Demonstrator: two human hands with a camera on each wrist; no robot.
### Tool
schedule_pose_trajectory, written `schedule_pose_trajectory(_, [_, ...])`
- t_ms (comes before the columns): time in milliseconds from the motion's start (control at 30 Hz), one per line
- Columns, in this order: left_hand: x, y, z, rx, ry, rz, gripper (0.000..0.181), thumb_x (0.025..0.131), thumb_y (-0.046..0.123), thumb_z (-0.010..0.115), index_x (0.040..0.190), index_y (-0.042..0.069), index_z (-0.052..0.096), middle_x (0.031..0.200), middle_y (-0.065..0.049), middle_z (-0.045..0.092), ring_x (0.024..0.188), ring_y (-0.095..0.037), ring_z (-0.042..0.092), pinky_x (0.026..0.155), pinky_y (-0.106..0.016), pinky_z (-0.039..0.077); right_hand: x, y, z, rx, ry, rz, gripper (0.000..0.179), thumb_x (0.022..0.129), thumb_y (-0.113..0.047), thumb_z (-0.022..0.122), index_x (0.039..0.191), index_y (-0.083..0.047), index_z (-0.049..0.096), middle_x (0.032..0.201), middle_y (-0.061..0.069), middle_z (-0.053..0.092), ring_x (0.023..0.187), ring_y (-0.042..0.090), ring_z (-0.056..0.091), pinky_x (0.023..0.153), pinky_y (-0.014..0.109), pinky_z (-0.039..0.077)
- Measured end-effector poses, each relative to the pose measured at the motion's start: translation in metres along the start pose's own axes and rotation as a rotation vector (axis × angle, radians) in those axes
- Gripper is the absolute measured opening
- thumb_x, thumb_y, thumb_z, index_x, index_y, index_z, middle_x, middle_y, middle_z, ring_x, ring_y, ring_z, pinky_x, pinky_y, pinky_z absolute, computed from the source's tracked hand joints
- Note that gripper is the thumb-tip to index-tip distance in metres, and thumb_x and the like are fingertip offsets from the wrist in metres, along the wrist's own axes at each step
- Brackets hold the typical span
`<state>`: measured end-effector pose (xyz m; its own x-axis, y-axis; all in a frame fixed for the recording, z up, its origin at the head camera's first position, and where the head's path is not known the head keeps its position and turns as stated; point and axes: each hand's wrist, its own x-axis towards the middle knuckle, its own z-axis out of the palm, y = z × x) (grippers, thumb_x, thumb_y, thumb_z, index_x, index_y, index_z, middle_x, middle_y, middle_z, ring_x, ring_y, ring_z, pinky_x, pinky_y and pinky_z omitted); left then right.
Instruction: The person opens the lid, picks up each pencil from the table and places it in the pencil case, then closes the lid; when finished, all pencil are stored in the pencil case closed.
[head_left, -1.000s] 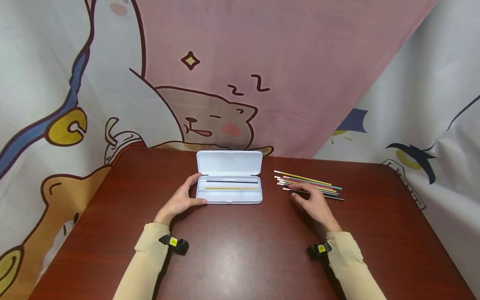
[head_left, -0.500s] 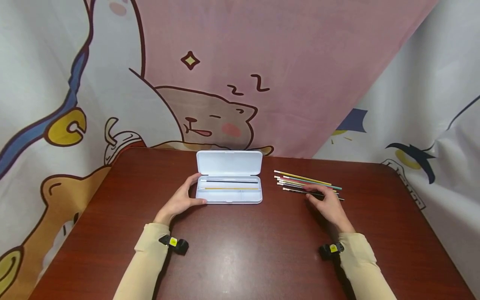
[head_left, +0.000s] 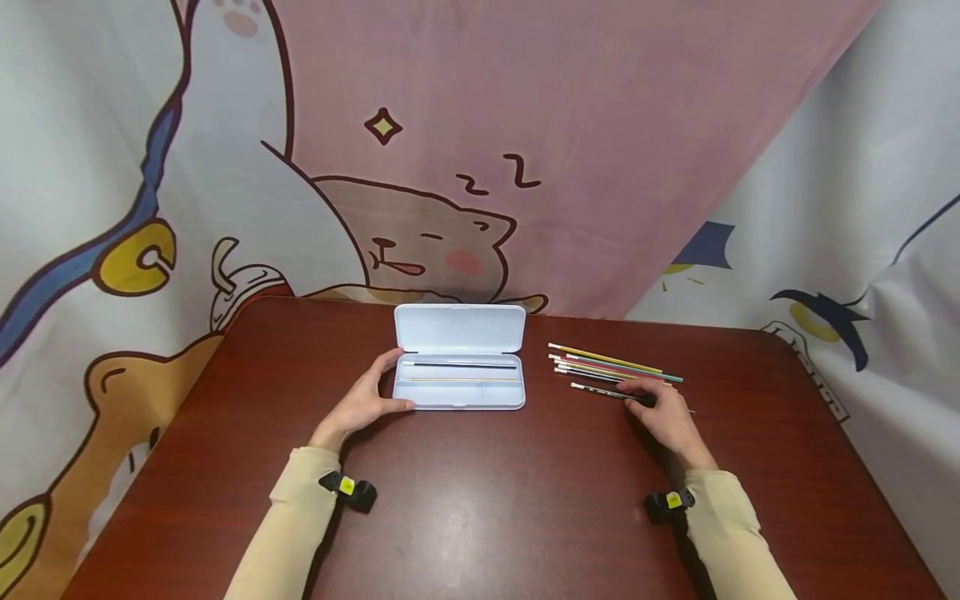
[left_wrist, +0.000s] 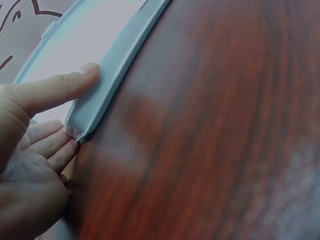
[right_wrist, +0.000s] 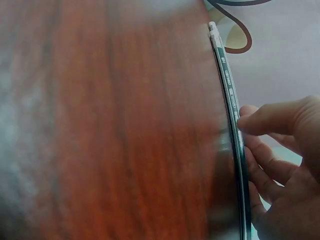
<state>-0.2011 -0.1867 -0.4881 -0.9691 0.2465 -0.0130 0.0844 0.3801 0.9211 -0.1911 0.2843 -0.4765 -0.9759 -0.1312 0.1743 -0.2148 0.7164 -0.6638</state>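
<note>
A white pencil case (head_left: 442, 395) lies with its lid (head_left: 460, 328) raised, holding one dark pencil (head_left: 465, 365) and one yellow pencil (head_left: 450, 380). My left hand (head_left: 365, 400) holds the case's left end, thumb on the front rim and fingers at the side, as the left wrist view shows. At the right, my right hand (head_left: 663, 414) pinches a black pencil (right_wrist: 230, 95) with white lettering and a white eraser end, between thumb and fingers. That pencil lies low over the table, its eraser end pointing left, just in front of the pile of pencils (head_left: 600, 360).
The brown wooden table (head_left: 465, 500) carries everything. Several pencils in yellow, red, green and other colours lie loosely side by side right of the case. Behind the table hangs a cartoon-printed cloth (head_left: 600, 167), close to the lid.
My right hand has slid right along the pencils and then drawn the black pencil toward me, apart from the pile. The left hand stays on the case.
</note>
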Motion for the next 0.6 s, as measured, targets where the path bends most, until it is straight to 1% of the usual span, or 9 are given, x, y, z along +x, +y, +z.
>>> schedule_pose_trajectory(100, [-0.0003,-0.0013,0.0004,-0.001,-0.003,0.005,0.094,0.072,0.008,0.084,0.148,0.005,0.029,0.150,-0.020,0.031,0.139,-0.033,0.023,0.112,-0.054,0.012,-0.0017,0.0030,0.0011,-0.001,0.010,-0.003,0.024,0.082,0.010,0.066,0.103,-0.001,0.071,0.100,0.015,0.067,0.093,0.031,0.058,0.078,0.036,0.044])
schedule_pose_trajectory(200, [-0.0003,-0.0015,0.0007,-0.001,-0.004,0.011,0.094,0.072,0.009,0.084,0.148,0.005,0.029,0.150,-0.021,0.031,0.139,-0.033,0.023,0.112,-0.054,0.013,-0.0031,0.0050,0.0028,0.009,0.030,-0.012,0.025,0.080,0.013,0.066,0.100,-0.001,0.072,0.099,0.015,0.068,0.089,0.027,0.058,0.073,0.026,0.043])
schedule_pose_trajectory(267, [0.0001,-0.0009,0.0008,0.000,-0.007,0.009,0.094,0.073,0.009,0.084,0.148,0.005,0.029,0.151,-0.020,0.031,0.139,-0.033,0.023,0.112,-0.054,0.013,-0.0038,0.0054,0.0033,0.013,0.040,-0.018,0.025,0.079,0.014,0.066,0.098,-0.001,0.072,0.098,0.014,0.068,0.085,0.025,0.057,0.070,0.023,0.042])
schedule_pose_trajectory(400, [0.0003,0.0013,0.0003,0.000,-0.006,0.003,0.095,0.072,0.008,0.084,0.149,0.006,0.028,0.151,-0.019,0.031,0.140,-0.032,0.024,0.112,-0.053,0.013,-0.0036,0.0044,0.0030,0.002,0.038,-0.014,0.025,0.080,0.013,0.066,0.098,-0.002,0.073,0.096,0.013,0.069,0.082,0.022,0.056,0.069,0.026,0.042])
schedule_pose_trajectory(600, [-0.0006,0.0021,-0.0002,0.002,-0.010,-0.006,0.095,0.072,0.007,0.083,0.149,0.006,0.027,0.151,-0.019,0.030,0.140,-0.032,0.023,0.112,-0.052,0.014,-0.0040,-0.0013,0.0022,-0.008,0.007,0.012,0.022,0.083,0.010,0.065,0.100,-0.002,0.073,0.100,0.014,0.068,0.084,0.024,0.056,0.069,0.029,0.043])
